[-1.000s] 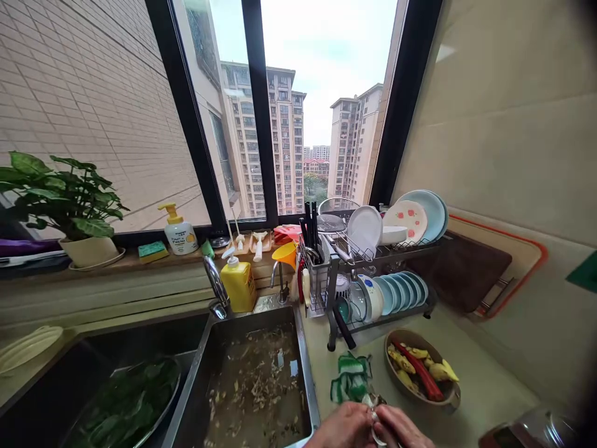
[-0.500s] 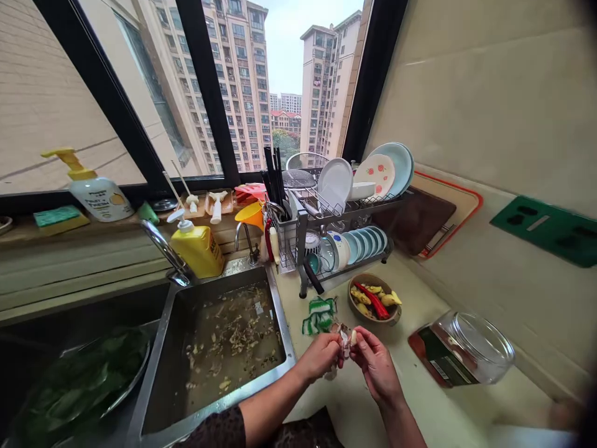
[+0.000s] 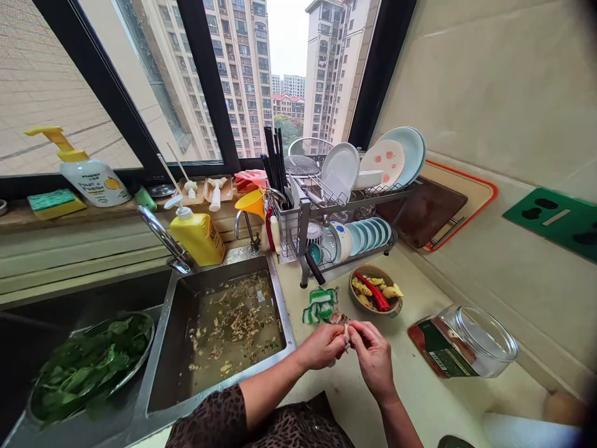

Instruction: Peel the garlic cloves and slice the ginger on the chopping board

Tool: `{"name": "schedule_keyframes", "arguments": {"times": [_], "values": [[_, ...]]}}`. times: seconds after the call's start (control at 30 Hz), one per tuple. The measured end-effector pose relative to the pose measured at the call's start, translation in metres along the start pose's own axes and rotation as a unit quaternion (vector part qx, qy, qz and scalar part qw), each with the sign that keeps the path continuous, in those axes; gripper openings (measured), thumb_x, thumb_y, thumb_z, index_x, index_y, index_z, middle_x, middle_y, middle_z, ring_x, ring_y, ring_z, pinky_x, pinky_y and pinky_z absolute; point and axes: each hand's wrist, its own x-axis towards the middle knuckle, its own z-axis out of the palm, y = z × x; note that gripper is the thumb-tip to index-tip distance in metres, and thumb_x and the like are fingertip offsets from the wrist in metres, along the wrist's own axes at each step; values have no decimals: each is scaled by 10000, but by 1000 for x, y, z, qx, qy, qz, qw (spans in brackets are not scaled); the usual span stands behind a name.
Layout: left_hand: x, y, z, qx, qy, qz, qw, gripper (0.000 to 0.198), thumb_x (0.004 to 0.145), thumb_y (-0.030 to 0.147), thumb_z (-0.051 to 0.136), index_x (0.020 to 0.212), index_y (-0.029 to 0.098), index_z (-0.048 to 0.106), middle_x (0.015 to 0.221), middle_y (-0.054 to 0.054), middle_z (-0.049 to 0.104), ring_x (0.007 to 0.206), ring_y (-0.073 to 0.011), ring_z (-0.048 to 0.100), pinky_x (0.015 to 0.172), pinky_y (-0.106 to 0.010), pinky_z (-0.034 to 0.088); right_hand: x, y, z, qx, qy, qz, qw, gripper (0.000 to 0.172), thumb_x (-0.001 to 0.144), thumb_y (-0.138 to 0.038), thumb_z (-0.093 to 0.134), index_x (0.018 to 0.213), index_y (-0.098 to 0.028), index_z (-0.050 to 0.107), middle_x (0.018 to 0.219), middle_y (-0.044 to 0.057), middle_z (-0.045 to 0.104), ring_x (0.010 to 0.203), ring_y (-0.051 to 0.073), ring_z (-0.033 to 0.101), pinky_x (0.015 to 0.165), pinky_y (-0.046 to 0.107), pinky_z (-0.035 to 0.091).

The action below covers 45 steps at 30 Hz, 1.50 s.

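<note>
My left hand and my right hand meet over the pale counter, just right of the sink. Both pinch a small whitish garlic clove with papery skin between their fingertips. A green and white cloth lies on the counter just beyond the hands. A brown bowl with a red chilli and yellowish pieces stands a little further back to the right.
The right sink basin holds murky water with peelings. A metal bowl of green leaves sits in the left basin. A glass jar lies on its side at right. A dish rack and yellow soap bottle stand behind.
The view has dropped from the window toward the counter, so my forearms now show. My hands have kept working at the clove, fingertips drawing closer together.
</note>
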Motion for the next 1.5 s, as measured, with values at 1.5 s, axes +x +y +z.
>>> {"name": "schedule_keyframes", "arguments": {"times": [1.5], "values": [[-4, -2, 9, 142, 102, 59, 983, 261, 779, 205, 447, 534, 156, 523, 515, 29, 422, 518, -95, 342, 536, -221, 244, 3, -2, -8, 99, -109, 84, 986, 281, 747, -435, 631, 805, -162, 661, 699, 39, 614, 617, 152, 542, 565, 252, 466]]}}
